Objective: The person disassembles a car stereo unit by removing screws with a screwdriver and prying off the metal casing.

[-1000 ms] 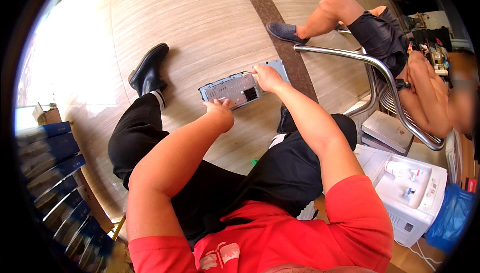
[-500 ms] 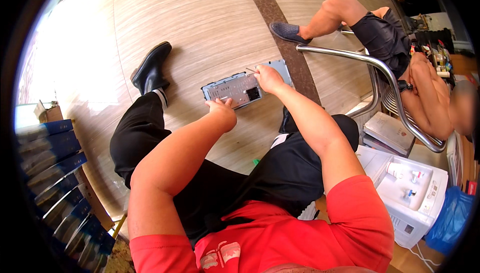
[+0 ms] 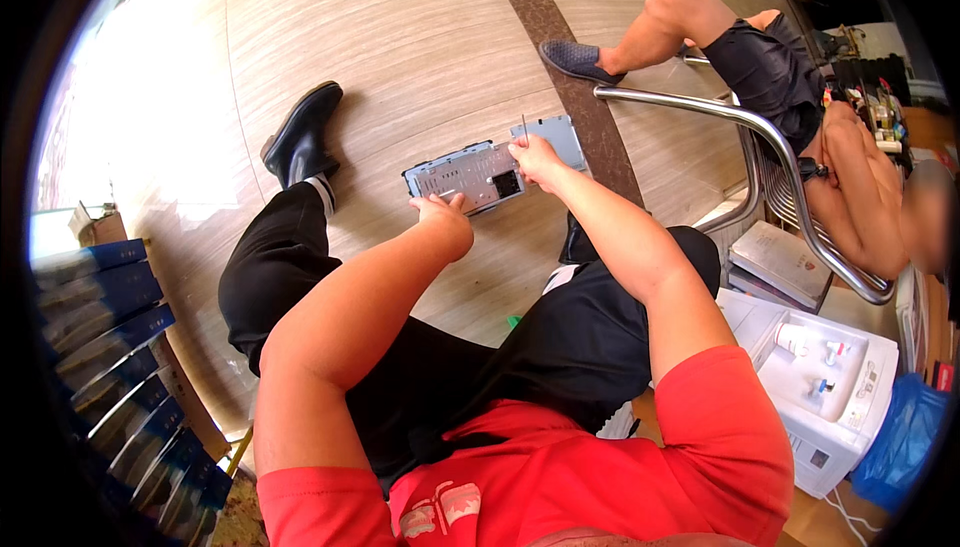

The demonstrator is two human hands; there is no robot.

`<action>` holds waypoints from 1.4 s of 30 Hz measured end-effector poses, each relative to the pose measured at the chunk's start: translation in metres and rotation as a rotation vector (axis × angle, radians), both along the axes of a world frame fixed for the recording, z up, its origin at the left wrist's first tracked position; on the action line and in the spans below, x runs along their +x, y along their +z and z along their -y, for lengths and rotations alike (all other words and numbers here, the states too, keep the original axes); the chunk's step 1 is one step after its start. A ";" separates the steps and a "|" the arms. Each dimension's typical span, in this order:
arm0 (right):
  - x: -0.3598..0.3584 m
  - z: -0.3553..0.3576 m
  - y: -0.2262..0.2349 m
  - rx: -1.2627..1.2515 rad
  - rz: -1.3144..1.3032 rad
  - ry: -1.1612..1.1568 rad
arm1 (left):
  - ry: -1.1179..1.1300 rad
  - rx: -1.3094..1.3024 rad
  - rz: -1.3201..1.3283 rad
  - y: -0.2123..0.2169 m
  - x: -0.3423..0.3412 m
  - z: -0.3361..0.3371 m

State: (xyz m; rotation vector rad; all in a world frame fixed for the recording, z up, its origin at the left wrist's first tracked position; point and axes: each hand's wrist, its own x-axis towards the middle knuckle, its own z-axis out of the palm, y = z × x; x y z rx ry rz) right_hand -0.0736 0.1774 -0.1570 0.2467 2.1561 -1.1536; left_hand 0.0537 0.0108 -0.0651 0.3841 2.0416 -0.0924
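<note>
A flat grey metal device housing (image 3: 465, 172), with slots, small holes and a dark square connector, is held out in front of me between my knees. My left hand (image 3: 443, 213) grips its near edge at the left end. Towards its right end, my right hand (image 3: 537, 159) pinches a thin dark rod (image 3: 524, 127) that stands up from the fingers; what its lower end touches is hidden. Beyond that hand a smooth blue-grey metal plate (image 3: 556, 137) extends to the right; whether it is joined to the housing I cannot tell.
A black boot (image 3: 303, 137) is on my left foot on the wood-look floor. Another person (image 3: 765, 77) sits at right on a chair with a chrome rail (image 3: 700, 102). Near my right arm are a white water dispenser (image 3: 825, 377) and a blue bag (image 3: 900, 447). Blue boxes (image 3: 100, 297) stand left.
The thin rod in my right hand has swung from pointing left to standing upright, and its fingers have shifted slightly. My left hand and the housing have stayed nearly still.
</note>
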 end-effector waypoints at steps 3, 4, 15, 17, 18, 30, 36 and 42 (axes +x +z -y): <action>0.001 0.003 0.006 -0.041 0.114 -0.012 | 0.009 -0.007 0.016 -0.004 0.000 0.002; 0.000 -0.001 0.005 -0.054 0.129 -0.016 | 0.005 -0.001 0.018 -0.001 -0.001 0.001; -0.003 -0.025 -0.003 0.299 -0.537 0.377 | -0.006 0.020 0.010 0.004 -0.008 -0.004; 0.001 -0.016 0.005 0.279 -0.628 0.486 | 0.016 0.009 0.032 0.001 -0.006 0.001; 0.005 -0.009 0.010 0.267 -0.675 0.541 | 0.027 0.002 0.042 0.000 -0.004 0.003; 0.004 -0.006 0.007 0.274 -0.747 0.534 | -0.015 -0.018 0.023 -0.015 -0.005 -0.002; 0.007 0.006 0.008 0.293 -0.594 0.307 | -0.020 -0.020 0.024 -0.012 -0.006 -0.001; 0.006 0.008 -0.008 0.283 -0.533 0.191 | -0.021 0.005 -0.006 -0.012 -0.002 0.002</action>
